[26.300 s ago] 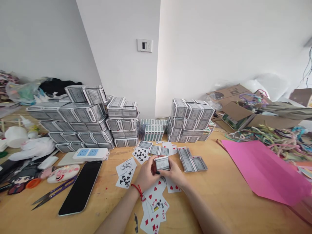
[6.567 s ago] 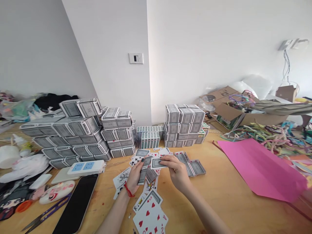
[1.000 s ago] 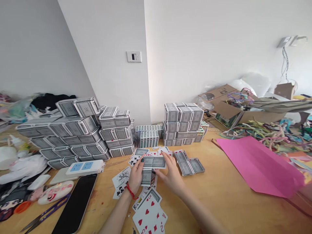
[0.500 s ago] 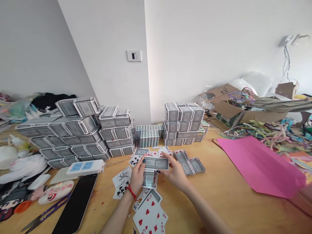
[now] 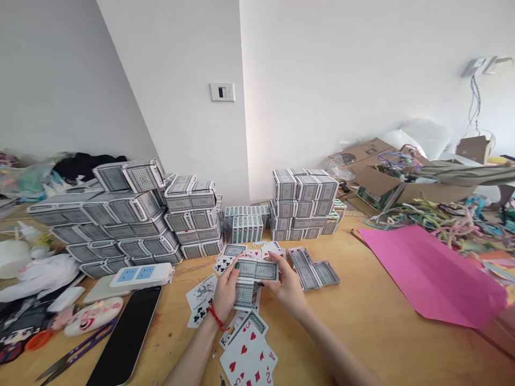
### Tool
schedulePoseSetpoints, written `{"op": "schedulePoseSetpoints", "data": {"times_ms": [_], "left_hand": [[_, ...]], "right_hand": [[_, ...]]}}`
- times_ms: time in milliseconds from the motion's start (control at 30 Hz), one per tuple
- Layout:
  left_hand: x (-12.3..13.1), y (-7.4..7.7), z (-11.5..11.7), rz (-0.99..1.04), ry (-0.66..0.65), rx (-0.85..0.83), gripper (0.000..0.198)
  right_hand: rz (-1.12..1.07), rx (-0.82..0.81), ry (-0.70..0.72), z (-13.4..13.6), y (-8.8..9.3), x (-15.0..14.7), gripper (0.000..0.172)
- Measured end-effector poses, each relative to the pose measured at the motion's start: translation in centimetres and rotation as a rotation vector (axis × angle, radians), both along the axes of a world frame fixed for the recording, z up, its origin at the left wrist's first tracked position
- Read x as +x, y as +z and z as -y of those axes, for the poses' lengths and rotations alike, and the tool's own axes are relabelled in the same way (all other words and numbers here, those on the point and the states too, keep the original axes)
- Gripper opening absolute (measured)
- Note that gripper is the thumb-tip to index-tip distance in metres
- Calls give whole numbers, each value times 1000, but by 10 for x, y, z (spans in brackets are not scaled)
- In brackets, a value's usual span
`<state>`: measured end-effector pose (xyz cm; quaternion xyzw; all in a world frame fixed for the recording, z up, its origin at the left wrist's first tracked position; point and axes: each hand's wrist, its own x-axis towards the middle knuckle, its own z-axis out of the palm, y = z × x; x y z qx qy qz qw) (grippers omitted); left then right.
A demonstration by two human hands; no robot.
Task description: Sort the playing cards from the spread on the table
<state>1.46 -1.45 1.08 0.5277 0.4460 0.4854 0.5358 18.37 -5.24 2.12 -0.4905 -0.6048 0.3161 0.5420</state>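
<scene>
To your left, a black phone (image 5: 124, 340) lies beside scissors (image 5: 90, 339) and a white power strip (image 5: 139, 275); to your right, a pink sheet (image 5: 434, 276) spreads near tangled cords (image 5: 446, 225) and a cardboard box (image 5: 426, 192).

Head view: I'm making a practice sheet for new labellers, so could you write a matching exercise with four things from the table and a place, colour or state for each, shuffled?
Things
1. grey-backed card piece
2. phone
3. large paper sheet
4. scissors

Places, colours, states
A. purple-handled
B. held by the left hand and right hand
C. black screen, near the power strip
D. pink, beside the tangled cords

Right pairs: 1-B, 2-C, 3-D, 4-A
</scene>
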Motion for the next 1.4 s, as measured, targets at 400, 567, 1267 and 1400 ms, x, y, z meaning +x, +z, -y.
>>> {"op": "schedulePoseSetpoints", "data": {"times_ms": [400,567,1267,1400], "left_hand": [[1,2,0,26,-9,-37,45],[0,0,1,30,-26,-32,45],[4,-2,1,2,6,19,47],[5,0,2,-42,16,18,49]], "right_hand": [[-49,12,0,-3,-7,-3,62],[-68,-2,18,-1,-6,-5,62],[-156,-41,56,5,6,-8,66],[-329,-219,161,4,6,-12,33]]}}
